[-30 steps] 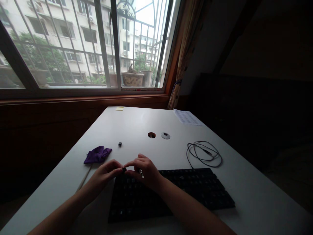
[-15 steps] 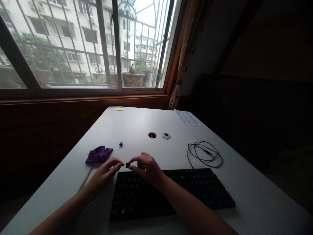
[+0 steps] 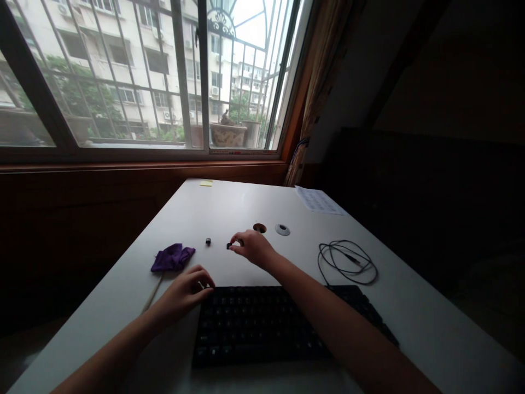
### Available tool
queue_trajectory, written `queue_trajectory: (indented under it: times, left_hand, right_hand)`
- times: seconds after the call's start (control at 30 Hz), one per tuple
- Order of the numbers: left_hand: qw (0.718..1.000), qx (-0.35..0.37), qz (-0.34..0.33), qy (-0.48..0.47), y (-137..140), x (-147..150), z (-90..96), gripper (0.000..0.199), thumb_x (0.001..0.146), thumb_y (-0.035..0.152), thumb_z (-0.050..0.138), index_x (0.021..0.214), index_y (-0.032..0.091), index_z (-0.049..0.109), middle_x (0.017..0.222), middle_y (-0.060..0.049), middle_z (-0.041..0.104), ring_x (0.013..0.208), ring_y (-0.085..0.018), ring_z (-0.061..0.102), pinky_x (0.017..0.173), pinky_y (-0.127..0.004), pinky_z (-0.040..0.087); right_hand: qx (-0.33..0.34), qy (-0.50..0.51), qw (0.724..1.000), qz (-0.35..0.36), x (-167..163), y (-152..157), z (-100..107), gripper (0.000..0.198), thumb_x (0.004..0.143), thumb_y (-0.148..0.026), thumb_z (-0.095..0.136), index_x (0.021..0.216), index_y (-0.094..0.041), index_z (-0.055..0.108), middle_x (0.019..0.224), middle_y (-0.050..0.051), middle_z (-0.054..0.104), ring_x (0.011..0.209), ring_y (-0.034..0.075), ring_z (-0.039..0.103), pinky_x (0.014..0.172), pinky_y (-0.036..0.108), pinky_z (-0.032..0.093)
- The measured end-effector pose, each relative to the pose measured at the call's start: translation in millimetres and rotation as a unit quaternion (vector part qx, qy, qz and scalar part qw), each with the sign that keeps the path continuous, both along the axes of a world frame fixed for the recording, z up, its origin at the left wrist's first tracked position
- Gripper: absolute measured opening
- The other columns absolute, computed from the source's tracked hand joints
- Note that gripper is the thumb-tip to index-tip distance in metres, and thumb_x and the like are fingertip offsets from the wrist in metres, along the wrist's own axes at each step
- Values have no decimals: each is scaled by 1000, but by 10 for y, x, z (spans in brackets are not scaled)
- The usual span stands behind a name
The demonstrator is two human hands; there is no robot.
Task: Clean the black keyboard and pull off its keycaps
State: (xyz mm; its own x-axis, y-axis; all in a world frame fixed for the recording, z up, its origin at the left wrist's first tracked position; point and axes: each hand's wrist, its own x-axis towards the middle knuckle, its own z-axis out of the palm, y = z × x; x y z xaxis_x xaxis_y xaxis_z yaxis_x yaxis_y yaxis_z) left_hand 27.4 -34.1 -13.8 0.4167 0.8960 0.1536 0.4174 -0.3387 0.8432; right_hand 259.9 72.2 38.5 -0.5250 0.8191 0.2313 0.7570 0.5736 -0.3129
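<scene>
A small black keycap [image 3: 228,246] is pinched between the thumb and index finger of my right hand [image 3: 252,247], at or just above the white table beyond the keyboard. A second keycap [image 3: 208,241] rests on the table to its left. The black keyboard [image 3: 262,323] lies in front of me, partly covered by my right forearm. My left hand [image 3: 192,287] is at the keyboard's upper left corner, its thumb and curled fingers closed on that corner. Its fingertips hide the spot they touch.
A purple cloth [image 3: 172,257] lies on the left, with a thin light stick [image 3: 152,293] coming from under it. The keyboard's coiled cable [image 3: 348,262] is at the right. Beyond are a round table hole [image 3: 260,227], its grey cover [image 3: 282,230], printed paper [image 3: 320,201] and a yellow note [image 3: 206,183].
My right hand has carried the keycap away from me, from above the keyboard's left end to the table beyond it. My left hand has come down to the keyboard's corner.
</scene>
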Motion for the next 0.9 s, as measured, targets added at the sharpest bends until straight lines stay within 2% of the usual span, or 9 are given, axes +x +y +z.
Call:
queue_trajectory:
  times: [0.17,0.4,0.9]
  left_hand:
    - [1000,11,-17,19,48,-80,11,24,90,39,61,85,17,69,92,-5,60,78,-17,60,69,-26,48]
    - [999,3,-28,20,85,-124,23,25,90,40,62,85,17,70,90,-4,61,78,-18,60,70,-26,48]
    - [999,1,-31,19,87,-133,17,23,90,39,62,85,17,70,90,-5,61,78,-18,59,70,-26,48]
  right_hand:
    - [-30,-44,999,0,-232,291,-170,19,84,-33,70,100,-24,76,85,4,74,81,19,66,69,25,42]
    - [-47,-66,997,-7,-488,466,-279,21,85,-34,67,101,-24,75,93,6,75,87,22,68,73,27,44]
    - [-78,-48,996,-9,-524,579,-339,35,83,-40,71,116,-28,72,105,5,75,94,21,68,78,26,46]
